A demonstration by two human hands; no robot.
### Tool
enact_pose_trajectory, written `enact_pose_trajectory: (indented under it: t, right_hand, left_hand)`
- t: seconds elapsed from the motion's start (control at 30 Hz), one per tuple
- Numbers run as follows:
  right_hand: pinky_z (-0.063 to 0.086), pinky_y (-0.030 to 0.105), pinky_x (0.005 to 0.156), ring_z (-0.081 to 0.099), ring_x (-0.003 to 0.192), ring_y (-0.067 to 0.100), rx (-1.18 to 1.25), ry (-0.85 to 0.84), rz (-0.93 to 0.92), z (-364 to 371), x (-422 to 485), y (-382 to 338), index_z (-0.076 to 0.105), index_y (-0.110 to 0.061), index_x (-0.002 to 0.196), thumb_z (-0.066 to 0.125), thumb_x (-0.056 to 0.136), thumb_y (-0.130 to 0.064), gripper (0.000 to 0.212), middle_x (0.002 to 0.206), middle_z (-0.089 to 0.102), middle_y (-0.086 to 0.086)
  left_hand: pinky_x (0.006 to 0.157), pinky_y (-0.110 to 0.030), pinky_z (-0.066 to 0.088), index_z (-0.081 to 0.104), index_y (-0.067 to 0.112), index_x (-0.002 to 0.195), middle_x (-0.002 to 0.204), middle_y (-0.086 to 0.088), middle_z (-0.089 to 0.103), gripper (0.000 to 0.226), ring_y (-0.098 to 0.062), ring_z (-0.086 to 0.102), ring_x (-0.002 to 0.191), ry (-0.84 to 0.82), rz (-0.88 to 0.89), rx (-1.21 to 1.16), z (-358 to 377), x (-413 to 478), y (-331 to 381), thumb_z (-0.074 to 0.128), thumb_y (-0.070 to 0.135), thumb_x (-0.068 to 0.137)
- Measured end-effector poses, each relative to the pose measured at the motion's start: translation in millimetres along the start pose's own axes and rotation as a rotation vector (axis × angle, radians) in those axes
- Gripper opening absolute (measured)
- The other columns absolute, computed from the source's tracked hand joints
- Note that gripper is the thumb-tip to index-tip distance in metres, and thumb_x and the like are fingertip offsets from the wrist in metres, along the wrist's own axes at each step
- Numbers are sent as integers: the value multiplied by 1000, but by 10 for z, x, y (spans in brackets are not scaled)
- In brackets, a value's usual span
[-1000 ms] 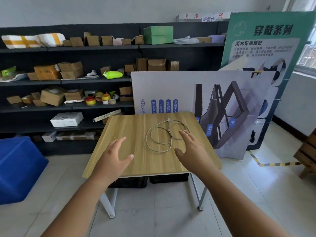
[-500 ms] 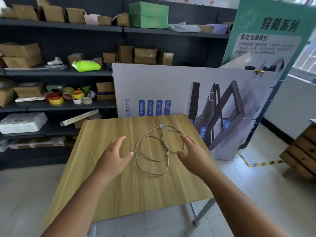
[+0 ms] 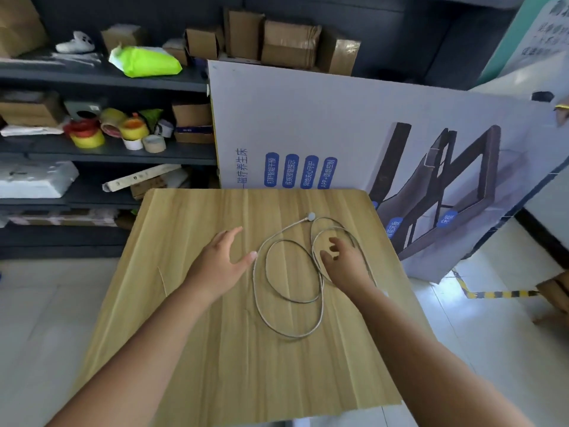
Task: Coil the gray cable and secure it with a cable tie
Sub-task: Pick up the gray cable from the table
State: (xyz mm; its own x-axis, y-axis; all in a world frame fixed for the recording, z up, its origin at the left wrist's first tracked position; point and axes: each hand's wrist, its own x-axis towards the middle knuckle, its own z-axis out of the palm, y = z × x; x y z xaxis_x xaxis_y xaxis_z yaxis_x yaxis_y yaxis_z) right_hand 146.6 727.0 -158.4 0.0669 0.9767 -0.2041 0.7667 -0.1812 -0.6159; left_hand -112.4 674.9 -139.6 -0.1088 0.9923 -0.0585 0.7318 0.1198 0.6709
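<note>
A thin gray cable lies in loose loops on the wooden table, ending in a small round white plug at the far side. My left hand hovers just left of the loops, fingers spread, thumb tip close to the outer loop. My right hand is over the right-hand loop with fingers curled downward and apart, covering part of the cable. A thin pale strip, possibly the cable tie, lies on the table to the left.
A large printed board leans upright behind the table's far edge. Dark shelves with cardboard boxes and tape rolls stand at the back left. White tiled floor surrounds the table; yellow-black tape marks the floor at right.
The view has closed in on the table and tilted down. Both hands have moved forward over the cable, the right one now lying over the right loop.
</note>
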Motion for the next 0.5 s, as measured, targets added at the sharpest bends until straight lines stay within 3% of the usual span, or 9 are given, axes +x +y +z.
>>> enact_pose_trajectory:
  t: [0.17,0.33,0.4,0.5]
  right_hand:
    - [44,27,71,62,97,21,134,-124,62,307,1070,74,47,-13,142,53,96,-34,51,132,61,5]
    - [54,41,90,69,100,33,205,-237,240,1215,2442,652,68,-9,112,54,83,-49,51,105,74,13]
    - [51,35,89,66,104,36,153,-251,263,1480,2769,721,68,-8,102,52,89,-46,44,107,73,16]
    - [45,34,81,63,109,37,100,-246,287,1597,3014,576,65,-2,111,43,97,-42,47,114,68,20]
  left_hand:
    - [102,-36,40,32,30,147,154,5,34,66,-18,39,137,18,-128,19,208,418,-170,52,54,89]
    - [103,-35,38,32,31,147,154,8,33,64,-15,38,138,60,-245,36,514,845,-400,52,52,91]
    - [103,-33,37,32,33,147,154,12,33,63,-13,37,138,72,-279,26,627,998,-512,53,52,91]
    - [105,-30,36,35,37,144,150,16,37,60,-8,37,137,79,-359,-53,775,1090,-766,56,51,89]
